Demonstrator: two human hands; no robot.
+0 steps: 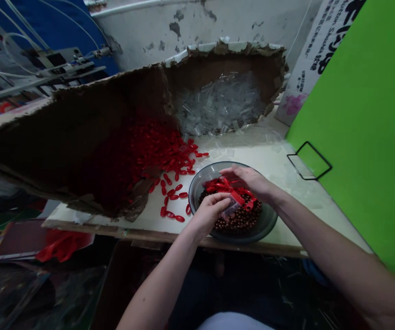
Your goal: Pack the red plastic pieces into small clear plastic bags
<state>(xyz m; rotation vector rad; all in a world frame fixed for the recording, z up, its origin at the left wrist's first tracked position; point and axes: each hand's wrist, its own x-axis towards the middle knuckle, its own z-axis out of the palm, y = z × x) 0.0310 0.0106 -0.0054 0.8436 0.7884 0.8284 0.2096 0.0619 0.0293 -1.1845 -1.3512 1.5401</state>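
A grey bowl (268, 224) on the white table holds many brown beads (242, 222) and several red plastic pieces (223, 185). Over the bowl's left part, my left hand (211, 211) is closed in a pinch on a small clear piece with a red end (232, 206). My right hand (249, 178) reaches over the bowl's far right side, above the red pieces. Its fingers are curved and partly hidden, so what they hold, if anything, cannot be made out.
Behind the bowl, a torn cardboard box (115, 87) holds red pieces (152, 146) and clear plastic pieces (221, 101). Loose red pieces lie on the table (152, 201). A green panel (365, 128) with a black wire loop (324, 167) stands at right.
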